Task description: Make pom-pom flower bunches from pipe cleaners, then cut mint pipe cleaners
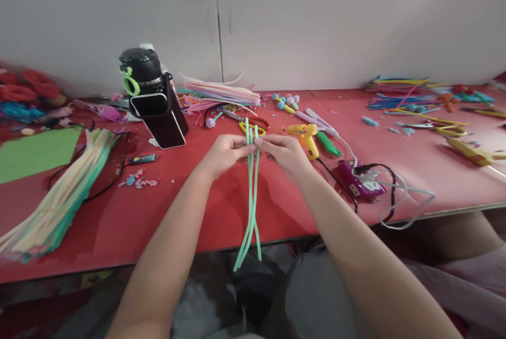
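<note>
Both my hands are up over the red tabletop (118, 223), pinching a small bunch of mint-green pipe cleaners (251, 196) near their top ends. My left hand (225, 153) has its fingers closed on the stems from the nine o'clock side, and my right hand (282, 152) has its fingers pressed shut on the same stems from three o'clock. The tips poke up past my knuckles toward twelve; the long tails hang down toward six, splaying a little past the tabletop edge. I'd judge I'm lining up the ends and gathering the stems into one bundle, and the next move calls for a firm hold so none slip out of line. At one o'clock lies the yellow glue gun (305, 136), with yellow-handled scissors (253, 127) just beyond my fingers. At nine o'clock sits a pile of pale and green stems (63, 191), and at eleven a black bottle (144, 73).
</note>
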### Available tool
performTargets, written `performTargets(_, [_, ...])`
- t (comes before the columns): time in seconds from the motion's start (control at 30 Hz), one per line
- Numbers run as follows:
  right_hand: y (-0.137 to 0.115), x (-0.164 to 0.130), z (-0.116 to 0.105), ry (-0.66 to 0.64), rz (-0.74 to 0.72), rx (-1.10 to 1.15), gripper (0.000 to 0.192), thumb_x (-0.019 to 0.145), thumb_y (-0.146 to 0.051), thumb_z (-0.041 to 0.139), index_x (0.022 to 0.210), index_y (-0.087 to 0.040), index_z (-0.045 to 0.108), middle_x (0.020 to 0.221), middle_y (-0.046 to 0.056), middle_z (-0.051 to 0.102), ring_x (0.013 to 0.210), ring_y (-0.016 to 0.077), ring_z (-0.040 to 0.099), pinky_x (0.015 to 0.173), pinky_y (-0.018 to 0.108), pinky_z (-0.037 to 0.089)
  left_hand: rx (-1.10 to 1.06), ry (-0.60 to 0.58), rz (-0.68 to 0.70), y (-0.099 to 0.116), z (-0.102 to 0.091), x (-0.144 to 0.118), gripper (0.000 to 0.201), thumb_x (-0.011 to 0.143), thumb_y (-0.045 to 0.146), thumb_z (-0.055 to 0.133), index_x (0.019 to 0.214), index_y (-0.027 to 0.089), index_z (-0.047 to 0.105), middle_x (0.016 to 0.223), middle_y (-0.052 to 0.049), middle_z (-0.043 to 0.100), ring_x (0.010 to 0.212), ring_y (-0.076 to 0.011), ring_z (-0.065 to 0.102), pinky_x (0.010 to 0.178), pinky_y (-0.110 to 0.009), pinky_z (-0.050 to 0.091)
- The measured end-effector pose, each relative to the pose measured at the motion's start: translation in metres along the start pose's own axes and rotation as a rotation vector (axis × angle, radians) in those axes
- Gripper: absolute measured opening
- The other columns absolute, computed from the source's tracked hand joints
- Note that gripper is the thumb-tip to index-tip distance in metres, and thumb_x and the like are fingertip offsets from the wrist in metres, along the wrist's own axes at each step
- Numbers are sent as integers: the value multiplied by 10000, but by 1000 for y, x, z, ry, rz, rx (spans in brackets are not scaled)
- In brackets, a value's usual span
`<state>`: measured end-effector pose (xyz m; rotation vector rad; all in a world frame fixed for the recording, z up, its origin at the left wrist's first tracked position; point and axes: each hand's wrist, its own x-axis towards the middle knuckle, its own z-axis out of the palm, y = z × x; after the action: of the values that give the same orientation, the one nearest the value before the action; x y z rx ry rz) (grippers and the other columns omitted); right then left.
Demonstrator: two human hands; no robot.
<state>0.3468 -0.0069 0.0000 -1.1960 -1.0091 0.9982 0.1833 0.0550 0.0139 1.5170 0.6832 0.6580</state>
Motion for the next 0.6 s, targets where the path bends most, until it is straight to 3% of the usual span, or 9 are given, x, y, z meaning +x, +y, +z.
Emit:
performTargets(0.17, [1,-2,3,14,60,113,270,674,-343,841,860,-163,764,683,-22,622,595,78,475,597,250,403,-59,19,-1,0,1,-1,361,714,449,856,897,147,777,838,-89,757,831,-237,721,789,-383,588])
performTargets(0.4, [2,-7,5,45,-60,7,290,719,-422,815,838,-176,719,683,-10,646,627,114,591,653,286,544,12,190,83,-4,-2,0,316,754,453,814,837,152,767,854,-68,750,808,-197,698,756,-331,578])
performTargets(0.6, [9,-5,9,0,-105,2,409,664,-503,858,894,-175,770,787,33,732,700,166,679,738,369,623,-41,160,74,-3,-1,-3,350,708,440,851,899,155,779,908,-82,785,830,-204,729,765,-326,595])
